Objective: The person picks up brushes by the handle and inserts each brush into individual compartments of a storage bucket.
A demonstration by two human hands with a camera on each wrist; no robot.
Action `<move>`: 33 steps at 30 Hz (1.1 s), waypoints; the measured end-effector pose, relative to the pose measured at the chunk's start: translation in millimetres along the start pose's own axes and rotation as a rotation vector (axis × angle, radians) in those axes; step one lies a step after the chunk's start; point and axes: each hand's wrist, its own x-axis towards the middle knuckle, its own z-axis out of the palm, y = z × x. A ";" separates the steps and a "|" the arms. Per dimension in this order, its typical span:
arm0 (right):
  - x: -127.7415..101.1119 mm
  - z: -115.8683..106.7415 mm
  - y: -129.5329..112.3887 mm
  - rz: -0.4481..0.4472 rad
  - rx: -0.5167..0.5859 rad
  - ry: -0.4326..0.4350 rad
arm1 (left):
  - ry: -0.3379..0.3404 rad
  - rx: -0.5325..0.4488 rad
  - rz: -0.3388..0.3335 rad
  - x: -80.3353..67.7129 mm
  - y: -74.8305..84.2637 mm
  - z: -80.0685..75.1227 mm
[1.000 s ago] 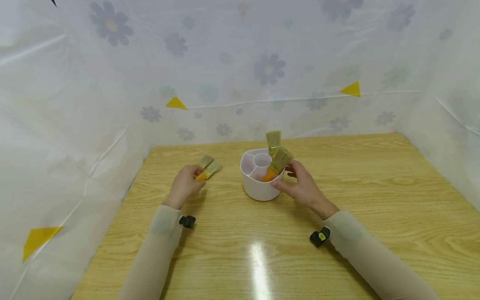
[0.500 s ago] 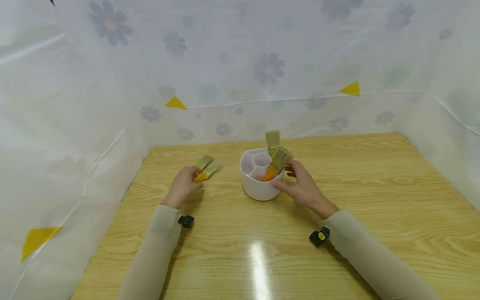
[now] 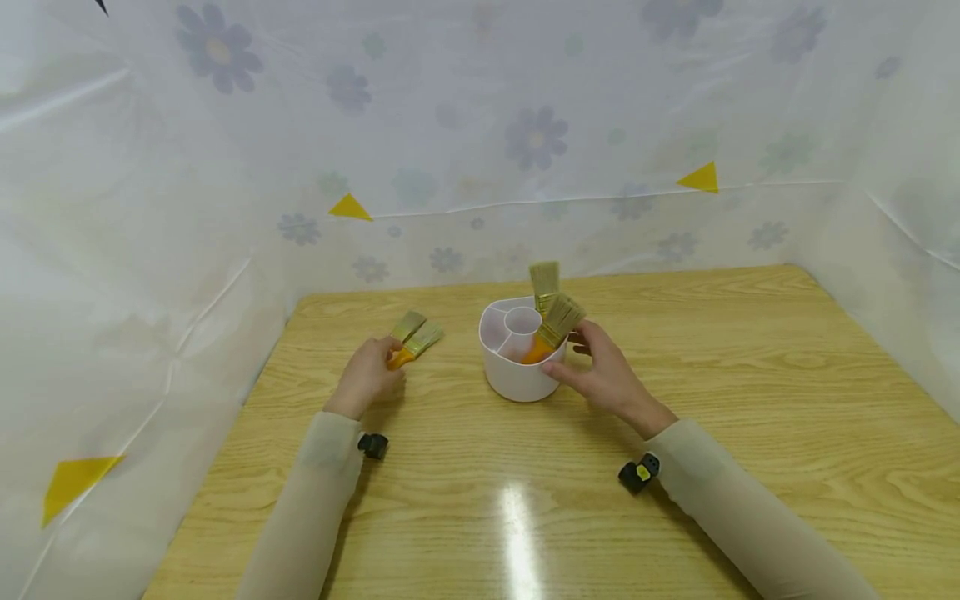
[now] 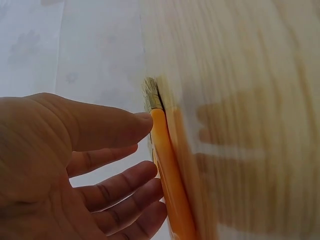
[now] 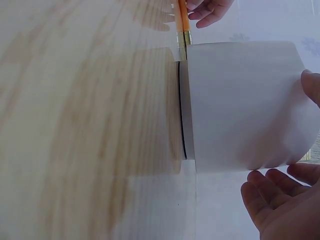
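Flowered white plastic sheeting [image 3: 480, 125] walls in the bench on three sides; small yellow triangles dot it. No readable writing or brand on anything.

Wooden bench [image 3: 750, 400], light grain, a glare spot near the front edge.

White holder [image 3: 517, 379], round, divided into compartments with a small ring at centre, stands mid-bench. Two brushes in it, bristles up: one upright at the back [image 3: 545, 283], one leaning right with orange handle down in the front-right compartment [image 3: 557, 323].

Right hand [image 3: 603, 375] rests against the holder's right wall, thumb at the front of the wall, fingers relaxed beside it; grip open, not closed round the wall as far as the wrist view shows.

Left hand [image 3: 365, 377], left of the holder and well apart from it, fingers spread and nearly straight, fingertips [image 4: 142, 120] touching an orange handle. Grip loose, nothing clasped.

Two brushes [image 3: 416, 337] lie side by side flat on the bench, just beyond that hand, bristles pointing away toward the holder.
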 end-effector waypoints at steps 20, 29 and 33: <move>0.2 0.0 0.3 0.006 -0.003 -0.003 | -0.026 0.040 0.021 2.7 -1.1 3.3; 7.0 3.5 28.1 0.009 -0.008 -0.001 | -0.051 0.017 -0.002 2.6 -0.4 2.6; 10.1 4.6 43.8 0.009 -0.018 -0.001 | -0.057 0.009 -0.007 2.2 0.4 2.9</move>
